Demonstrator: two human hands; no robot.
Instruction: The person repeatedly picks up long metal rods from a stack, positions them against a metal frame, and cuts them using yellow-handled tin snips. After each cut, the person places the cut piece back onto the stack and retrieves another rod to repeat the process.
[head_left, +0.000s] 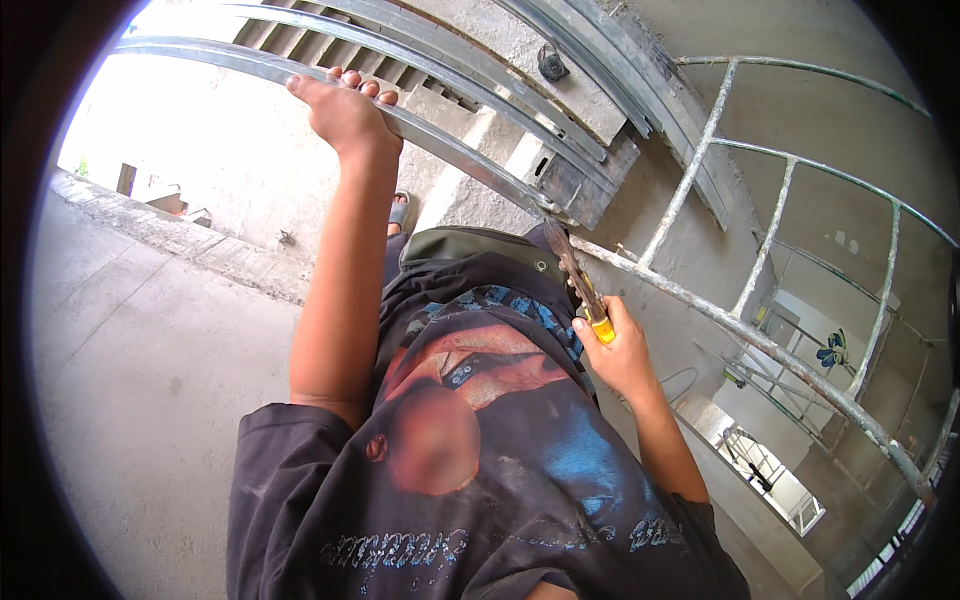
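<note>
A long, shiny metal channel (455, 152) runs from the upper left down to a spot in front of my waist. My left hand (350, 112) is closed around it, fingers over the far edge and thumb along the near side. In my right hand (622, 350) I grip what look like tin snips (580, 275), with dark metal jaws and a yellow handle. The jaws point up and left, close to the channel's lower end; whether they touch it I cannot tell. A dark green pouch (470, 245) lies across my waist.
More metal channels (520, 100) lie beyond the held one, beside concrete steps (330, 50). A small black round object (551, 65) sits on a ledge there. Scaffold frames (720, 140) with whitish pipes stand at the right. A low ledge (190, 230) edges the concrete floor at left.
</note>
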